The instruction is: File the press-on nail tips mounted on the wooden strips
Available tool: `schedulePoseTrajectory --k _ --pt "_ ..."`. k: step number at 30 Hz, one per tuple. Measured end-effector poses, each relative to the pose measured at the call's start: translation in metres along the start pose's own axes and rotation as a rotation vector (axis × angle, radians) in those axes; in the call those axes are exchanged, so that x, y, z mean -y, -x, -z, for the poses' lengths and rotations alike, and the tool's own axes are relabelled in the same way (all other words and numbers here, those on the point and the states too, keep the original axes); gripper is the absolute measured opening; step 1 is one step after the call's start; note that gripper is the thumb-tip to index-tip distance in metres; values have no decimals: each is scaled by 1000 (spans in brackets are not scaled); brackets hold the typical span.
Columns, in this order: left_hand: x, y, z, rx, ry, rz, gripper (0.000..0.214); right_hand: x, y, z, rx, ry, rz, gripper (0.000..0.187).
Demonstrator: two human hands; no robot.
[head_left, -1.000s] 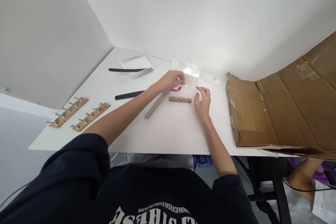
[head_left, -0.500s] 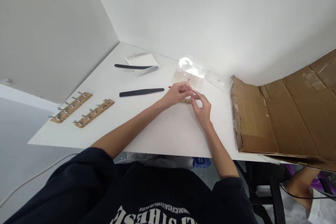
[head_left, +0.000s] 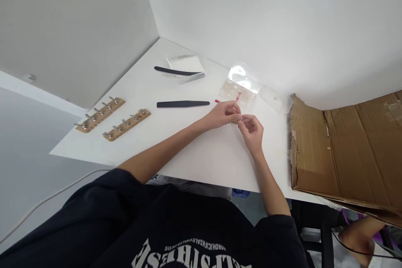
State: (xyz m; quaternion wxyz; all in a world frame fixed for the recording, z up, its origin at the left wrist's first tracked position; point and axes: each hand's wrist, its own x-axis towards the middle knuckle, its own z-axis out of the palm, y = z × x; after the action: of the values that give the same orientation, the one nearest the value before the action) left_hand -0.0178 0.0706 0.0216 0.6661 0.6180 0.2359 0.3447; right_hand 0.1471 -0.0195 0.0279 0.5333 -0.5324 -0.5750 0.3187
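My left hand (head_left: 223, 115) and my right hand (head_left: 253, 132) meet fingertip to fingertip over the white table. Both are closed in a pinch, and whatever lies between the fingertips is too small or hidden to make out. Under the fingers shows a sliver of a light wooden piece (head_left: 234, 122), mostly covered. Just beyond the hands lies an open clear plastic case (head_left: 229, 90) with pale contents and a red-marked strip (head_left: 238, 96). Left of my left hand rests a black nail file (head_left: 183, 104).
Two wooden strips with upright metal clips, one farther left (head_left: 100, 114) and one nearer (head_left: 127, 124), lie at left. A curved black file (head_left: 177, 71) rests on a clear packet (head_left: 190, 65). At right stands a cardboard box (head_left: 310, 150); a person's arm (head_left: 361, 234) shows below it.
The view has shifted, so the table items appear farther right. My hands stay together, with the right fingers more curled and less of the wooden piece showing.
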Motion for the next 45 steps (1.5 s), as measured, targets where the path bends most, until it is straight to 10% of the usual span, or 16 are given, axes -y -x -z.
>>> schedulePoseTrajectory --k 18,30,39,45 --pt "-1 0 4 29 -198 58 31 -4 -9 8 170 -266 -244 28" --pt "-19 43 92 -243 -1386 240 30 6 -12 16 132 -528 -429 24" --pt "-28 44 85 -287 -1219 306 9 1 -15 18 48 -488 -392 23" --pt "-35 47 68 -342 -829 103 23 -4 -12 10 -30 -298 -275 23"
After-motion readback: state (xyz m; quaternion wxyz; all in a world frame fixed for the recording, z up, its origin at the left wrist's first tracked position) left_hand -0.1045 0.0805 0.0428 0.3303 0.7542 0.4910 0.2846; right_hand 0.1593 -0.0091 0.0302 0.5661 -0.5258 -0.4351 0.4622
